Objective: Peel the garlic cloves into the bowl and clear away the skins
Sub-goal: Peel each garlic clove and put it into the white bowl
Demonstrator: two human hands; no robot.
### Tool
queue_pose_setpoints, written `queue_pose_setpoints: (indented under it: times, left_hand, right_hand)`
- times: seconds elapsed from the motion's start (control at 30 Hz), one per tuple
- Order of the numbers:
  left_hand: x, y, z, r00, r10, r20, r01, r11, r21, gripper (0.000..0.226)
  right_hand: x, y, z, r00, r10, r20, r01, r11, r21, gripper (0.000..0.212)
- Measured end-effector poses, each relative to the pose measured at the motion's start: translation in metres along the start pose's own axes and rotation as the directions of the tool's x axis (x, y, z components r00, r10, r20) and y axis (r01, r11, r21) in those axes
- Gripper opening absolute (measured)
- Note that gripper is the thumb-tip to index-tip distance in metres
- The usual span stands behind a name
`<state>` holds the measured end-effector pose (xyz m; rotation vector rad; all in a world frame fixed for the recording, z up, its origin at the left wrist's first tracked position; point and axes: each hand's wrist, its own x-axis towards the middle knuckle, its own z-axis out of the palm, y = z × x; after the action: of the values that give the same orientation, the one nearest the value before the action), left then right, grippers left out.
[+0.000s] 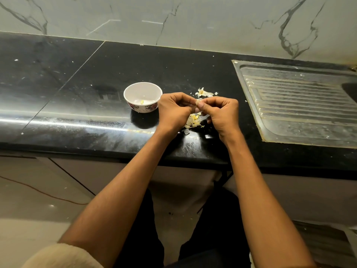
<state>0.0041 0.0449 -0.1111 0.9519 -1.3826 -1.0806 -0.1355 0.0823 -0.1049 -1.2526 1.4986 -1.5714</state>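
Observation:
A white bowl (143,91) with a flower pattern stands on the black counter, with one small yellowish peeled clove (142,101) inside. Just right of it, my left hand (173,111) and my right hand (222,115) meet above the counter, fingers curled, both pinching a pale garlic clove (198,102) between their fingertips. Under the hands lies a heap of garlic cloves and skins (193,120). A smaller pile of papery skins (203,93) lies just behind the hands.
A steel sink drainboard (297,105) fills the counter's right side. The marble-patterned wall (173,18) rises behind. The counter's front edge (96,149) runs below my forearms, with floor and a thin cable (42,192) at lower left.

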Motion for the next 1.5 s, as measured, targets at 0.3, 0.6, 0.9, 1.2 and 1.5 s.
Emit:
queue_pose_setpoints:
  times: [0.3, 0.6, 0.9, 1.2, 1.5]
  left_hand:
    - [0.005, -0.004, 0.003, 1.0, -0.018, -0.013, 0.018, 1.0, -0.001, 0.014]
    - [0.01, -0.002, 0.001, 0.998, -0.069, -0.001, 0.069, 0.997, 0.046, 0.042]
    - [0.005, -0.002, 0.001, 0.995, -0.087, -0.039, 0.082, 0.99, -0.118, 0.029]
    - [0.018, -0.023, 0.0, 0.993, -0.119, -0.026, 0.112, 0.977, -0.182, 0.034]
    - [0.012, -0.006, 0.001, 0.988, -0.144, -0.054, 0.147, 0.987, 0.057, 0.026]
  right_hand:
    - [0.003, -0.002, 0.0, 0.997, 0.014, -0.08, -0.013, 1.0, 0.012, 0.01]
    - [0.009, -0.023, 0.016, 0.975, -0.158, -0.157, 0.159, 0.987, -0.005, 0.009]
    - [0.026, -0.081, 0.096, 0.944, -0.294, 0.149, 0.326, 0.895, -0.304, 0.02]
    - [0.036, -0.076, 0.115, 0.965, -0.046, 0.259, 0.15, 0.904, -0.4, 0.036]
    - [0.033, -0.063, 0.082, 0.998, 0.021, 0.062, -0.014, 0.993, -0.121, 0.025]
